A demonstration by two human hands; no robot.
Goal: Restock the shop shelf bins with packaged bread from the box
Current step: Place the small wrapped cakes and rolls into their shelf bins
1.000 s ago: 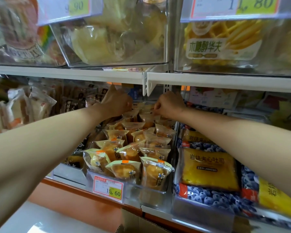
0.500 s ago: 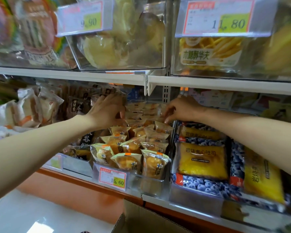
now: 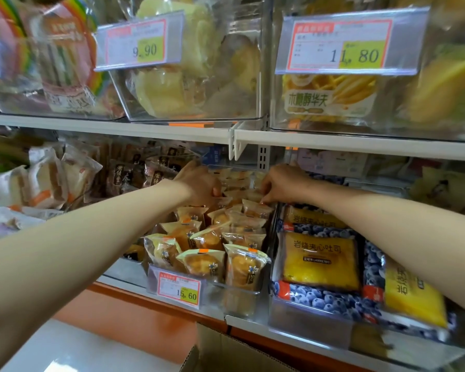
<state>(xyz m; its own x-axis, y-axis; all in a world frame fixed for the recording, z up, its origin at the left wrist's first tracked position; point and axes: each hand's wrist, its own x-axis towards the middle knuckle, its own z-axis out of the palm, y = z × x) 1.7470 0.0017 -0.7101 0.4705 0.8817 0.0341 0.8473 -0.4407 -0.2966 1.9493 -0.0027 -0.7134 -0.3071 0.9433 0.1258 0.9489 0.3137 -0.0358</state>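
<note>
A clear shelf bin (image 3: 239,299) on the lower shelf holds several small packaged breads (image 3: 202,261) in yellow-edged wrappers, standing in rows. Both my arms reach deep into the back of this bin. My left hand (image 3: 199,183) has its fingers curled around a packet at the rear left. My right hand (image 3: 282,183) pinches the top edge of a packet (image 3: 255,208) at the rear right. A brown cardboard box (image 3: 226,350) shows at the bottom edge, below the shelf; its inside is hidden.
A price tag reading 15.60 (image 3: 179,289) is clipped to the bin's front. To the right lies a bin of blue-and-yellow toast packs (image 3: 320,259). On the left are dark-wrapped packs (image 3: 134,173) and white sandwich packs (image 3: 43,181). The upper shelf (image 3: 333,145) carries clear bins overhead.
Both hands stay at the back of the bin. The right hand has dropped a little onto a rear packet. The camera has tilted up.
</note>
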